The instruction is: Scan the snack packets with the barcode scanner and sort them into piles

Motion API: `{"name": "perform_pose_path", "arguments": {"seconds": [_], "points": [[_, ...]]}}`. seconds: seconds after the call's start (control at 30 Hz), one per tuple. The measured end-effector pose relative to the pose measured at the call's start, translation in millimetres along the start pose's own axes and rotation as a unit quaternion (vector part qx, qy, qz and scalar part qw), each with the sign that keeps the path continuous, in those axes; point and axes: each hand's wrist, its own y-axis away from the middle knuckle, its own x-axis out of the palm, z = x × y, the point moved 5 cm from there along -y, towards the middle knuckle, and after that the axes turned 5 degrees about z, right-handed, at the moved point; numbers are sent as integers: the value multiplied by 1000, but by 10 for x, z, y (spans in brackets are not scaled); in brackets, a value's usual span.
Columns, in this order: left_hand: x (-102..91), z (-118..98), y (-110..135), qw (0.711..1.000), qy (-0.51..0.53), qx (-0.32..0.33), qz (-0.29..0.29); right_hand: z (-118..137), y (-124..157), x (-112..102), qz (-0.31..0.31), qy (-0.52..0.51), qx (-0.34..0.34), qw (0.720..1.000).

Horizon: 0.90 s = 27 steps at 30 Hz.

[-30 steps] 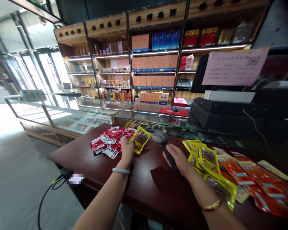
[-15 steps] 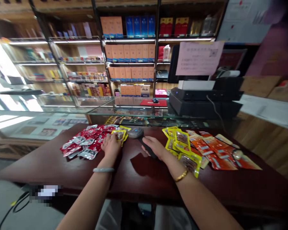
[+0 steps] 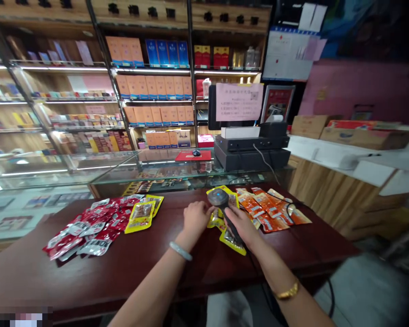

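My right hand point(image 3: 240, 223) is wrapped around the handle of a dark barcode scanner point(image 3: 219, 198), whose head is held over a pile of yellow snack packets point(image 3: 232, 240). At the left edge of that pile, my left hand point(image 3: 197, 218) has loosely bent fingers that are not closed together; no packet shows in it, though its fingertips are partly hidden. Left of it, other yellow snack packets point(image 3: 140, 215) lie against a heap of red and silver packets point(image 3: 104, 225). Orange packets point(image 3: 264, 209) lie to the right of the scanner.
The dark wooden table point(image 3: 150, 265) stands before a glass counter point(image 3: 163, 159). On the counter are a black cash register point(image 3: 252, 152) and a mouse point(image 3: 197, 153). Boxed goods fill the shelves point(image 3: 153, 86) behind. A black cable point(image 3: 289, 209) lies by the orange packets.
My left hand has left the yellow packets beside the red heap and moved right to the other yellow pile. The scanner is now over that pile. The view has turned right.
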Motion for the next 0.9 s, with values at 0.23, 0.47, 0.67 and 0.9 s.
{"name": "perform_pose_path", "arguments": {"seconds": [0.23,0.47,0.67,0.9], "points": [[335,-585,-95,1000,-12,11,0,-200,570,-539,-140,-41,36,989],[189,-314,-59,996,78,-40,2,-213,813,-525,-182,-75,56,979],[-77,447,353,967,223,-119,-42,-122,655,4,-103,-65,35,992],[-186,1477,841,941,265,-187,-94,-148,414,980,43,-94,57,993]]}}
